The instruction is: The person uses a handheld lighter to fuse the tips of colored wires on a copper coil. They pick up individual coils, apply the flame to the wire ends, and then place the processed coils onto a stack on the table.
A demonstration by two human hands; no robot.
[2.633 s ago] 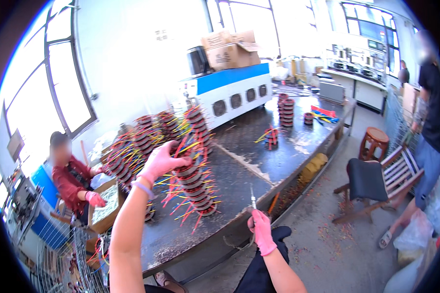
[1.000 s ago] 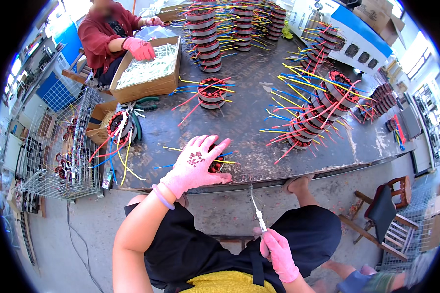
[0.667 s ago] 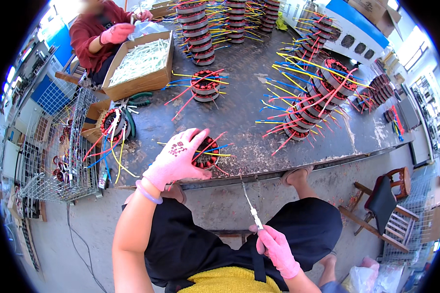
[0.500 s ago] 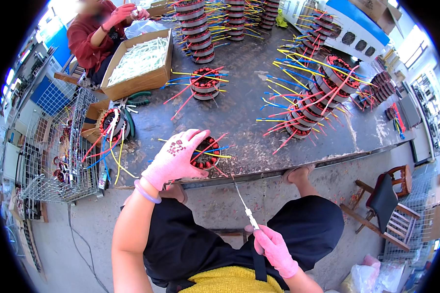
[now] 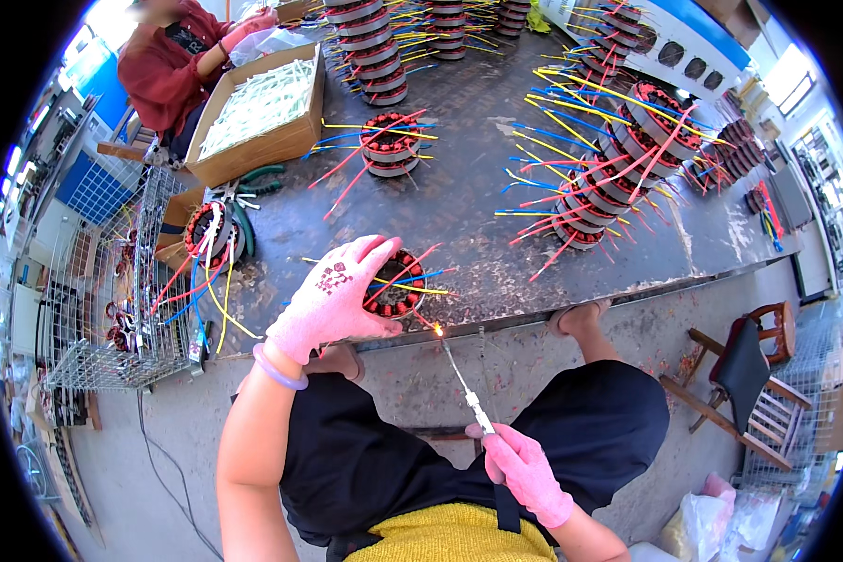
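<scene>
Coil ring (image 5: pixel 400 305) lies at the near edge of the tabletop (image 5: pixel 478 258), directly right of the left hand (image 5: pixel 331 295), which grips it between curved fingers and thumb. One red wire (image 5: pixel 422 319) points from it toward the right hand (image 5: pixel 526 470); this one, farther away, pinches a thin rod (image 5: pixel 476 408) slanting up-left, its glowing tip at the wire's end.

My pink fabric-gloved left hand (image 5: pixel 331 292), fingers and thumb curved into a wide C, bare left forearm (image 5: pixel 253 445) steep below it, my pink fabric-gloved right hand (image 5: pixel 528 476) lower, fingers curled in, bare right forearm (image 5: pixel 592 539) slanting toward the lower right.
</scene>
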